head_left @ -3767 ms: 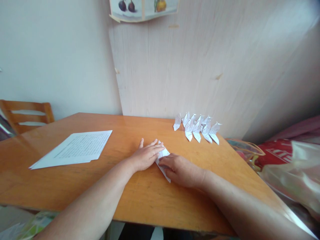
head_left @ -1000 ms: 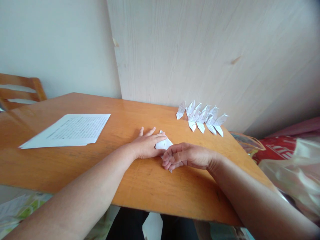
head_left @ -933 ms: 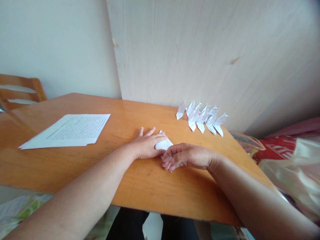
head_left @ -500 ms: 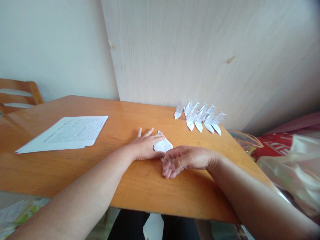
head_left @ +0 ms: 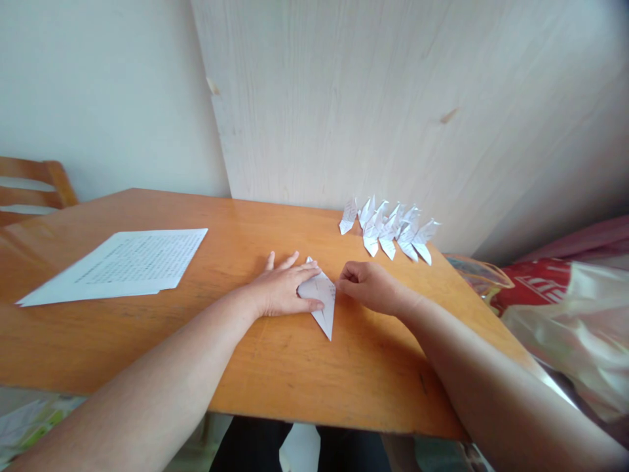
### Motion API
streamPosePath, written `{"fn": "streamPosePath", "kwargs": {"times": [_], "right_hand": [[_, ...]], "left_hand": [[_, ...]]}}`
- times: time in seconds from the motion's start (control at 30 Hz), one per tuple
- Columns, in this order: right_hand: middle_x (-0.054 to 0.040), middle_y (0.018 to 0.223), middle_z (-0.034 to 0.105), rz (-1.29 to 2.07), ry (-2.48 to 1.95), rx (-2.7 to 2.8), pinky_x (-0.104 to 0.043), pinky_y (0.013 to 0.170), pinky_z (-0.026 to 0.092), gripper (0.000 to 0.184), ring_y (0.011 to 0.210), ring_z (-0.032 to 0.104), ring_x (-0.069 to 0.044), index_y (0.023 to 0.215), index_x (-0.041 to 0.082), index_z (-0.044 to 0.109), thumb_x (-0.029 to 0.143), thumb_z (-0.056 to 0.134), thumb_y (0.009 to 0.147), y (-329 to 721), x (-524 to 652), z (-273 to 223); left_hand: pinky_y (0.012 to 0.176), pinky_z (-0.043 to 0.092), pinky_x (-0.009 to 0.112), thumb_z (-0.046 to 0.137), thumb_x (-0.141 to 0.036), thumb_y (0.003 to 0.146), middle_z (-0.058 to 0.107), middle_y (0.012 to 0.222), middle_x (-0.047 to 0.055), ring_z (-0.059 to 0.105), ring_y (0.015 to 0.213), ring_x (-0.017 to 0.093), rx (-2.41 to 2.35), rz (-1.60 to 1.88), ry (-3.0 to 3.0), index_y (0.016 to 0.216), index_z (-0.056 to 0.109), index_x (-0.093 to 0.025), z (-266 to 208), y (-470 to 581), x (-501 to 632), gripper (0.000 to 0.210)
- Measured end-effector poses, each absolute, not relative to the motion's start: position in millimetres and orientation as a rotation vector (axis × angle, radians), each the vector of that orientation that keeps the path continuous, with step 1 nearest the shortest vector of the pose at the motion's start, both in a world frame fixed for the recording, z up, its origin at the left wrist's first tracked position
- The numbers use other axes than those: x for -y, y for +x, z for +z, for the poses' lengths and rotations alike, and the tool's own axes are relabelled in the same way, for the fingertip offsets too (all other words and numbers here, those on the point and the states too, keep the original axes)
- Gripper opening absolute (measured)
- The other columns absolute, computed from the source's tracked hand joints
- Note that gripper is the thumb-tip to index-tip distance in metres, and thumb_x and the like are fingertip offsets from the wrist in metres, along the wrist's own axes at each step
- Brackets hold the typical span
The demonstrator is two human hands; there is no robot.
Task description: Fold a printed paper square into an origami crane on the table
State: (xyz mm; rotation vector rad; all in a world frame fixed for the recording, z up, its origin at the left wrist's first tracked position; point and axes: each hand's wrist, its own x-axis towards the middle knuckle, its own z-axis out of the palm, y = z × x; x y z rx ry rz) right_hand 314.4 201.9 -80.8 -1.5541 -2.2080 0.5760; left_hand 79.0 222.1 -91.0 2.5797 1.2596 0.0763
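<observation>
A small piece of folded white paper, shaped like a long diamond, lies on the wooden table with one point toward me. My left hand rests flat across its left side, fingers spread, pressing it down. At the paper's right corner is my right hand, its fingers curled in and the fingertips closed at that corner. The palm side of this hand is hidden from me. Beyond, near the wall, stand several folded paper cranes grouped in rows.
A stack of printed paper sheets lies on the left part of the table. A wooden chair stands past the far left edge. To the right of the table are a red bag and a whitish plastic bag.
My right hand has moved up and away from me, from the paper's near point to its right corner, with its fingers curled in. The paper's near part now shows. My left hand stays on it.
</observation>
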Motion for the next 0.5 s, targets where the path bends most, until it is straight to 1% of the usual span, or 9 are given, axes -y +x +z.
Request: {"fn": "streamPosePath", "kwargs": {"times": [0.23,0.4,0.5], "right_hand": [[-0.0025,0.076,0.067,0.336,-1.68,2.261,-0.025,0.056,0.032,0.024,0.066,0.057,-0.015,0.079,0.02,0.058,0.042,0.056,0.088,311.3,-202.9,-88.8],[-0.0038,0.081,0.069,0.292,-1.731,2.361,-0.026,0.058,0.033,0.021,0.07,0.058,-0.016,0.083,0.021,0.06,0.041,0.057,0.087,307.8,-200.0,-83.8],[-0.0039,0.082,0.069,0.26,-1.713,2.416,-0.026,0.058,0.032,0.017,0.07,0.058,-0.016,0.083,0.021,0.059,0.037,0.057,0.087,306.3,-196.8,-79.6]], "left_hand": [[0.111,-0.014,0.068,0.047,-0.08,0.078,0.021,0.163,0.0,0.001,0.15,0.038,-1.266,0.076,2.575,0.152,0.03,-0.035,-89.3,79.8,-220.7,0.089],[0.111,-0.016,0.067,0.048,-0.079,0.078,0.021,0.162,0.0,0.001,0.15,0.037,-1.27,0.078,2.565,0.152,0.031,-0.036,-87.3,80.8,-219.6,0.087],[0.111,-0.015,0.068,0.048,-0.08,0.077,0.02,0.162,0.0,0.002,0.15,0.037,-1.265,0.074,2.56,0.152,0.031,-0.035,-86.5,80.8,-219.5,0.089]]}}
